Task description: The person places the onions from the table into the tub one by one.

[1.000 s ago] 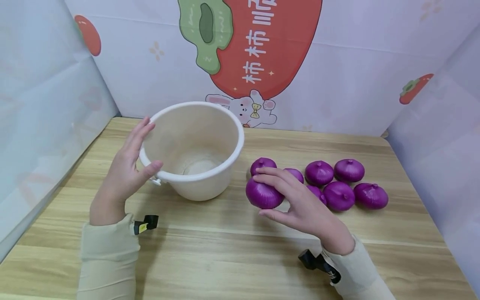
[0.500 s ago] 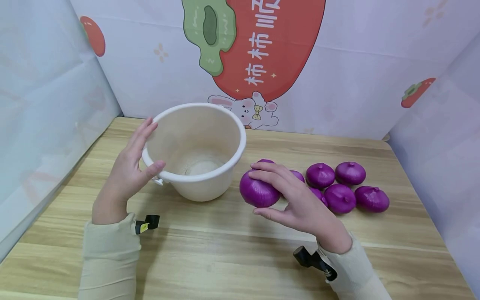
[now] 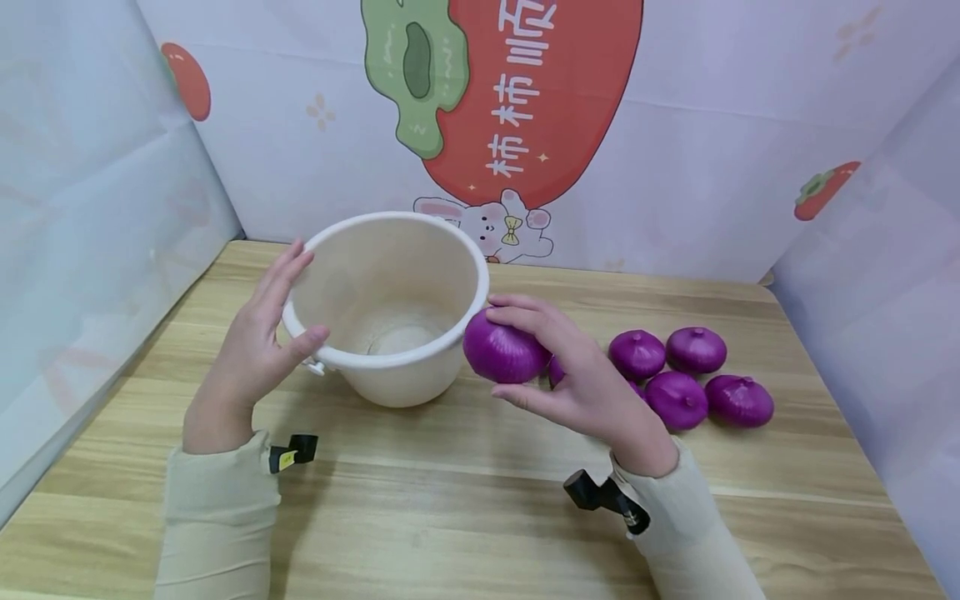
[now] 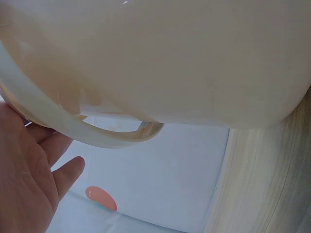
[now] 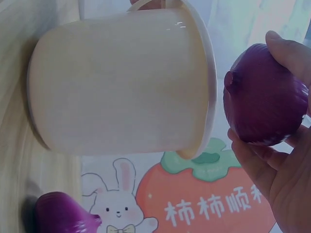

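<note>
My right hand (image 3: pixel 566 367) grips a purple onion (image 3: pixel 504 346) between thumb and fingers. The onion is off the table, close to the right side of a white plastic bucket (image 3: pixel 397 379). In the right wrist view, the onion (image 5: pixel 265 94) appears just beyond the bucket's rim (image 5: pixel 210 87), with a gap between. My left hand (image 3: pixel 251 342) rests at the bucket's left rim, its fingers extended and its thumb spread. The left wrist view has the fingers partly hidden behind the bucket's curved handle (image 4: pixel 73 131). The bucket stands upright; its visible inside floor is bare.
Several more onions (image 3: pixel 677 400) lie on the wooden table (image 3: pixel 450 517) to the right, some partly hidden by my right hand. A printed backdrop (image 3: pixel 697 167) stands behind the table, with light side walls left and right.
My right hand has moved up and left with the onion, nearer the bucket's rim. My left hand stays at the bucket's left side.
</note>
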A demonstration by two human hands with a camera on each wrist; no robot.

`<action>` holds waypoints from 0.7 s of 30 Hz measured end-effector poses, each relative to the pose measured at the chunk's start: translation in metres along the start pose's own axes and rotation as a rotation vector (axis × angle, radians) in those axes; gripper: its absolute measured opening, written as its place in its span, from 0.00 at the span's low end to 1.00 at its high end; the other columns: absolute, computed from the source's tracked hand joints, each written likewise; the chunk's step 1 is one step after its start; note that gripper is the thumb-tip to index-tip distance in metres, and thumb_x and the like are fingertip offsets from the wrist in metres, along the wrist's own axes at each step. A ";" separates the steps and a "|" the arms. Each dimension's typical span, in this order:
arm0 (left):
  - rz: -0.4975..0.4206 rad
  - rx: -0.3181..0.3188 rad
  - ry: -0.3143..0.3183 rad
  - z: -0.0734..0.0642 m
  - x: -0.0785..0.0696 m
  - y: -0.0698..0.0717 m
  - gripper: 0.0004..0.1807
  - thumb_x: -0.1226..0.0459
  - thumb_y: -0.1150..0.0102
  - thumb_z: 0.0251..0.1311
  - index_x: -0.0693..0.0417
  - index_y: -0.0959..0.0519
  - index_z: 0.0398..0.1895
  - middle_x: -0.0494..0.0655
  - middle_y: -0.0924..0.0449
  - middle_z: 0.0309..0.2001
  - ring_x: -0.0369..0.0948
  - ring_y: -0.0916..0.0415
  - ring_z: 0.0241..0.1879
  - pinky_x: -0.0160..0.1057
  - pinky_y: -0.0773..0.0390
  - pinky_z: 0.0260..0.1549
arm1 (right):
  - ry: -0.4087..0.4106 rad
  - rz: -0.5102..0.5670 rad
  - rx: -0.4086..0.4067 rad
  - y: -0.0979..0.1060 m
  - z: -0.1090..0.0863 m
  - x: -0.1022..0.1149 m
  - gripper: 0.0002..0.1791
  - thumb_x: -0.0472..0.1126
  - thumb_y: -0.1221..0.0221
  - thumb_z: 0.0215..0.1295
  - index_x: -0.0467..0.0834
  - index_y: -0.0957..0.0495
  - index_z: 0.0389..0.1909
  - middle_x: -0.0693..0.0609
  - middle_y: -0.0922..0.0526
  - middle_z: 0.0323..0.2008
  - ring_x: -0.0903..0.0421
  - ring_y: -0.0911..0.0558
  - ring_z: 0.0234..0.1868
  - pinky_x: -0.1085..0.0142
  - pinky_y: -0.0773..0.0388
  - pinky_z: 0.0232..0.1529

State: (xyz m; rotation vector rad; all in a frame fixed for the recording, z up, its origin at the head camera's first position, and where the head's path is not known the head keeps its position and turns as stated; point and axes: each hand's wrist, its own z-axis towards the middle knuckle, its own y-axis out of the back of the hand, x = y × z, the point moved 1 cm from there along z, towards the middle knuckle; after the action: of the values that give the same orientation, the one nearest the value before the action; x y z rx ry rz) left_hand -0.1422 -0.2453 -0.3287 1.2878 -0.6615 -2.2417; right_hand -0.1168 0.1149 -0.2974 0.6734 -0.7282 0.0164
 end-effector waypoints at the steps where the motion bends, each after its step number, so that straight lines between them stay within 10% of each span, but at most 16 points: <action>1: 0.000 0.000 0.002 0.000 0.000 0.000 0.42 0.52 0.41 0.57 0.39 0.42 0.78 0.34 0.52 0.80 0.51 0.52 0.79 0.77 0.44 0.63 | 0.003 0.007 -0.004 0.000 0.002 0.000 0.40 0.32 0.25 0.49 0.42 0.29 0.65 0.44 0.30 0.69 0.51 0.29 0.69 0.60 0.24 0.64; 21: 0.018 -0.011 -0.011 0.000 0.001 -0.001 0.43 0.52 0.41 0.57 0.42 0.43 0.78 0.37 0.51 0.80 0.51 0.50 0.78 0.76 0.43 0.63 | 0.107 0.021 -0.118 -0.008 0.043 -0.007 0.40 0.31 0.24 0.46 0.38 0.28 0.63 0.43 0.26 0.65 0.50 0.31 0.71 0.56 0.26 0.66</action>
State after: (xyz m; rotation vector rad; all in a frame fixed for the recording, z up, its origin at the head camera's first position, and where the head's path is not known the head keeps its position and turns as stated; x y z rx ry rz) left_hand -0.1424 -0.2453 -0.3296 1.2603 -0.6610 -2.2360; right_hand -0.1461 0.0857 -0.2824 0.5475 -0.6284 0.0281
